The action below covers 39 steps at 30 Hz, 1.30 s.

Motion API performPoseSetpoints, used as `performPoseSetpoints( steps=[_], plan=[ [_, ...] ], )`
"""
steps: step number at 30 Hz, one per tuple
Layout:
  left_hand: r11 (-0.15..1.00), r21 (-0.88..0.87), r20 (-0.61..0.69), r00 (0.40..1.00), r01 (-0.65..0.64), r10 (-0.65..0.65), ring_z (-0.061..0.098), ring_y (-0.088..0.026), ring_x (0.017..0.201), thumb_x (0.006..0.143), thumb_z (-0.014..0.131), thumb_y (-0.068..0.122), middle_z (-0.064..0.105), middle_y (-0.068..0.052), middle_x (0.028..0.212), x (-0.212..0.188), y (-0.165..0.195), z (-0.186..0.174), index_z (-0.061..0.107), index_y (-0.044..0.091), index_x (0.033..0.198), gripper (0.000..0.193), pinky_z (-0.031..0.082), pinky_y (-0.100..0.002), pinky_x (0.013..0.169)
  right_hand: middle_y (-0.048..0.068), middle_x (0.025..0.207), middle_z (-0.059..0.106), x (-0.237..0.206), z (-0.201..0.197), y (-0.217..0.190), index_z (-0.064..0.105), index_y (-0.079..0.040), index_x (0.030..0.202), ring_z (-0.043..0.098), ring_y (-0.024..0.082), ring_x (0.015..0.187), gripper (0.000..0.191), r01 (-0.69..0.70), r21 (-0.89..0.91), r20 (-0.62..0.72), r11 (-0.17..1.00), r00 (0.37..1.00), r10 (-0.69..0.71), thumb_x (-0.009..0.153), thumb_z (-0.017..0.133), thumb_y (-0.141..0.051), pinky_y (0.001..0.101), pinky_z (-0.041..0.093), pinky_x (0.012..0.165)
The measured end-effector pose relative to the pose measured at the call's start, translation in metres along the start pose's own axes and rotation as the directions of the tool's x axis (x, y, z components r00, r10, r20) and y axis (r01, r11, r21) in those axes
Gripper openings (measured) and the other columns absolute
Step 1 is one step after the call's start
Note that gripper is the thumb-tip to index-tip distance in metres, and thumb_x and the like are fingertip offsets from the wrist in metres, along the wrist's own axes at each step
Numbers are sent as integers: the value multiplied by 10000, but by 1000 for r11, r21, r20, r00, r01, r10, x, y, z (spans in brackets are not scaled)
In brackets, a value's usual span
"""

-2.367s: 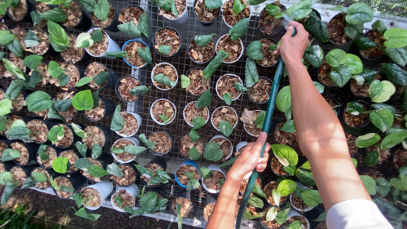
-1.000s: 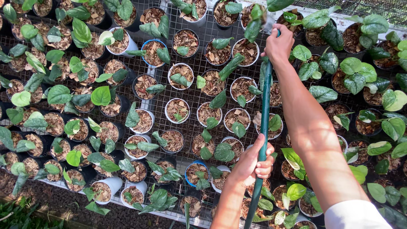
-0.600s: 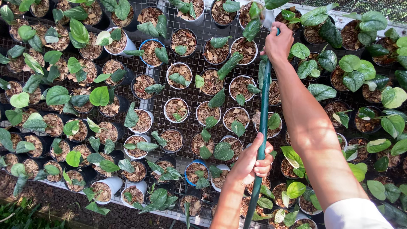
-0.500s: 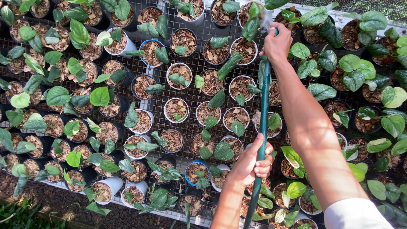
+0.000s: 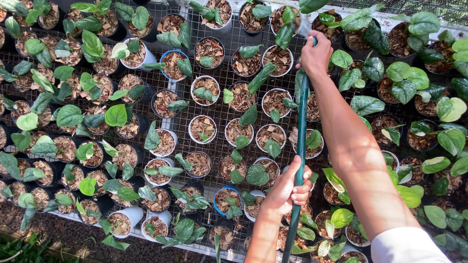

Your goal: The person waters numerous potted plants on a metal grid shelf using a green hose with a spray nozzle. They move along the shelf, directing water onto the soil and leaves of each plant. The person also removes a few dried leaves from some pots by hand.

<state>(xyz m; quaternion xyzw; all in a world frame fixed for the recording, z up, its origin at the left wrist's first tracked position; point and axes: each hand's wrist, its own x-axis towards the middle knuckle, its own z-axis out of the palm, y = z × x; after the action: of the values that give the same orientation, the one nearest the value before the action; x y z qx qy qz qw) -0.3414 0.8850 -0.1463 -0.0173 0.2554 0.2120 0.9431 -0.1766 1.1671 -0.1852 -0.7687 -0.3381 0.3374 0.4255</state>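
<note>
A long dark green hose runs from the bottom of the view up toward the far pots. My left hand is closed around its lower part, close to my body. With my arm stretched out, my right hand grips its upper end above the far pots. Under both hands stand several small white and black pots with green-leaved young plants in bark chips. The hose's tip is hidden by my right hand.
The pots stand in rows on a wire mesh bench. Larger-leaved plants in dark pots fill the right side. Dark gravel ground and some grass lie past the bench's left front edge.
Both hands and the hose have swung left across the pots since the earliest frame. In the last second they have barely shifted.
</note>
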Motion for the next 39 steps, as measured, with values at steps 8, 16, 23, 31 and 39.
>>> performPoseSetpoints(
  steps=[8,16,23,31,39],
  plan=[
    [1000,-9,-11,1000,1,-1,304,2,429,1099,413,646,293,110,568,3,-5,1,462,163,921,517,273,-163,412,65,717,691,0,-3,7,653,-38,1291,673,130,489,305,-17,30,35,999,999,16,1054,513,-170,318,625,433],
    [1000,16,-20,1000,-3,4,302,0,439,1097,414,644,301,105,582,2,-8,0,469,164,932,511,277,-165,418,67,709,677,0,-4,8,637,-38,1289,663,127,487,301,-39,35,16,999,999,39,1055,507,-176,316,621,421],
    [1000,-24,16,1000,10,-10,299,6,440,1100,436,650,312,106,590,3,-13,1,473,163,937,514,268,-157,420,49,715,657,-1,-4,11,676,-54,1268,664,118,501,294,-72,35,75,997,995,69,1049,526,-180,316,621,434],
    [1000,-2,-7,1000,11,-11,285,5,435,1092,429,650,309,105,580,1,-11,-1,468,167,924,513,260,-162,411,65,744,698,-1,-1,8,655,-28,1273,684,134,506,296,18,61,50,998,999,-21,1056,516,-174,320,630,443],
    [1000,9,0,1000,-3,3,284,2,434,1100,413,646,309,103,581,-1,-12,2,466,163,926,517,257,-167,410,89,762,704,-5,-2,5,668,-43,1275,688,126,512,298,-18,77,59,997,998,13,1054,519,-176,310,637,452]
  ],
)
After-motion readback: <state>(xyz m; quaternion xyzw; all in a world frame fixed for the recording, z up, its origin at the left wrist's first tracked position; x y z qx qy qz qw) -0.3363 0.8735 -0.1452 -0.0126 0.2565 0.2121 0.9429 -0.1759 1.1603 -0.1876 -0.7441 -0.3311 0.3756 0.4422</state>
